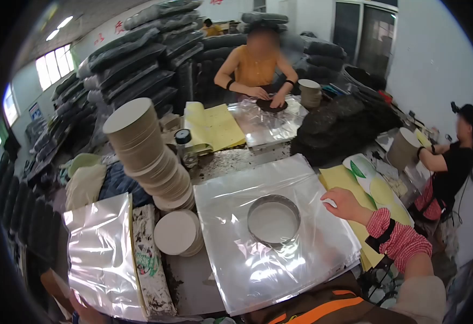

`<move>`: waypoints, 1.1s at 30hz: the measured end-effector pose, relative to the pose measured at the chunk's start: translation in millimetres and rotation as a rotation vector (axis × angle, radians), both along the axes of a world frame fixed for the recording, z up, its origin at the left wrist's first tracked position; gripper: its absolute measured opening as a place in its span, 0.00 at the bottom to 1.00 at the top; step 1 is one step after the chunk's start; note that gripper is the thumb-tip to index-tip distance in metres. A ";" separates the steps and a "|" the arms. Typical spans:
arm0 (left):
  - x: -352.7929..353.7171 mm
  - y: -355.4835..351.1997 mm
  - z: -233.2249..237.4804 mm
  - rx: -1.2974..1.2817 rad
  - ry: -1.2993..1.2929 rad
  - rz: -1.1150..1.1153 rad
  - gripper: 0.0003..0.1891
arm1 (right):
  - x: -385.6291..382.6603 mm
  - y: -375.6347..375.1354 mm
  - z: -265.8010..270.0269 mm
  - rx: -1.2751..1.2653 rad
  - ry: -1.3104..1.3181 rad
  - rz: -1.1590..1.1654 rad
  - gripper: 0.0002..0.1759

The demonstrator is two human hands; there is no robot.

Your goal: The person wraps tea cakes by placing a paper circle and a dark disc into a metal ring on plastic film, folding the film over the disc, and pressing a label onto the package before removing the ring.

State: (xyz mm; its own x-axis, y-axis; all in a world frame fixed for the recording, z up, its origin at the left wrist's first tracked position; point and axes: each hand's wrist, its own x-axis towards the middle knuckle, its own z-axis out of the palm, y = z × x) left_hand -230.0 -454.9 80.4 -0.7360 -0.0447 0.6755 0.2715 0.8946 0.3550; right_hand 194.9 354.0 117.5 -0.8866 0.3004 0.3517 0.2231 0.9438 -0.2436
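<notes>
My right hand (344, 204) is curled over the right edge of a stack of clear plastic sheets (225, 259), with a small white object at its fingers. A metal ring (250, 221) lies on the sheets, left of that hand. My left hand (85, 306) is low at the left, by the lower edge of a shiny sheet stack (98, 243); its fingers are mostly hidden. Between the two stacks are a low pile of round grey discs (176, 232) and a tall, leaning pile of discs (133, 135).
A dark heap (333, 129) and yellow sheets (220, 127) lie farther back. A jar (185, 148) with a black lid stands beside the tall pile. One person (258, 65) works across the table; another (452, 156) is at the right. Bagged stacks (123, 65) rise behind.
</notes>
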 end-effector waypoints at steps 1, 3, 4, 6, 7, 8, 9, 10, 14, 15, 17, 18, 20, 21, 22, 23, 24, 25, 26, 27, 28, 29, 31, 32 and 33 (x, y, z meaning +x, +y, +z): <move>17.8 57.5 4.1 -0.049 -0.054 -0.140 0.20 | 7.2 6.0 -2.8 -0.010 0.000 -0.031 0.09; 60.5 175.0 19.0 -0.135 -0.088 -0.388 0.22 | 12.3 17.2 -3.1 -0.033 0.002 -0.042 0.08; 75.3 222.3 25.0 -0.126 -0.101 -0.468 0.24 | 11.4 21.7 -2.3 -0.031 0.002 -0.054 0.08; 85.7 292.1 24.0 -0.057 -0.170 -0.662 0.22 | 4.5 30.1 -1.4 -0.052 -0.013 -0.040 0.08; 85.6 322.8 21.4 -0.118 -0.154 -0.768 0.22 | 1.5 34.4 -2.9 -0.054 -0.013 -0.044 0.08; 89.8 355.7 23.0 -0.208 -0.175 -0.789 0.24 | -2.1 39.1 -5.1 -0.055 -0.002 -0.032 0.08; 87.3 380.8 16.5 -0.326 -0.134 -0.832 0.28 | -5.4 43.5 -7.6 -0.057 0.011 -0.023 0.08; 81.9 403.0 0.3 -0.361 -0.171 -0.797 0.31 | -8.3 48.7 -9.3 -0.061 0.015 -0.031 0.08; 66.7 434.8 -50.3 -0.558 -0.167 -0.603 0.38 | -6.3 91.1 -4.7 0.033 0.030 -0.016 0.09; 65.1 431.7 -61.2 -0.574 -0.186 -0.606 0.38 | -5.7 101.5 -7.0 0.096 0.054 -0.021 0.09; 63.6 428.3 -70.8 -0.648 -0.151 -0.552 0.39 | -10.7 138.5 -6.5 0.108 0.104 -0.065 0.12; 73.5 431.3 -55.7 -0.613 -0.199 -0.565 0.36 | -19.3 159.4 -3.1 0.177 0.152 -0.107 0.17; 79.2 435.9 -47.1 -0.587 -0.239 -0.554 0.35 | -44.1 203.2 1.1 0.346 0.212 -0.203 0.26; 84.2 436.6 -43.3 -0.555 -0.272 -0.560 0.34 | -59.0 226.5 2.7 0.446 0.222 -0.257 0.30; 88.0 440.0 -37.6 -0.564 -0.291 -0.534 0.34 | -72.7 247.2 8.9 0.543 0.197 -0.286 0.31; 91.2 444.8 -30.5 -0.523 -0.277 -0.536 0.33 | -85.1 266.6 13.1 0.640 0.173 -0.314 0.32; 95.3 448.6 -24.4 -0.483 -0.262 -0.538 0.31 | -96.2 287.7 8.2 0.724 0.134 -0.339 0.29; 101.5 451.6 -19.9 -0.490 -0.276 -0.515 0.31 | -104.3 306.9 2.4 0.810 0.099 -0.366 0.27; 109.3 456.4 -14.4 -0.411 -0.240 -0.523 0.30 | -105.3 322.8 -0.3 0.732 -0.002 -0.384 0.25; 116.5 464.6 -6.5 -0.334 -0.200 -0.533 0.29 | -108.6 330.7 -4.9 0.653 -0.102 -0.404 0.23; 137.1 483.9 15.7 -0.375 -0.053 -0.679 0.27 | -112.4 323.1 -2.7 0.673 0.133 -0.328 0.19; 163.7 510.1 34.2 -0.411 0.086 -0.828 0.25 | -117.0 304.1 -1.5 0.653 0.125 -0.315 0.19; 198.7 551.0 31.9 -0.450 0.065 -1.167 0.22 | -126.0 242.6 2.3 0.321 0.549 -0.192 0.17; 208.0 573.7 19.2 -0.471 0.018 -1.282 0.22 | -126.9 211.1 3.0 0.046 0.672 -0.175 0.16; 213.2 588.6 4.0 -0.486 -0.023 -1.396 0.24 | -129.7 192.3 -5.6 -0.101 0.806 -0.116 0.15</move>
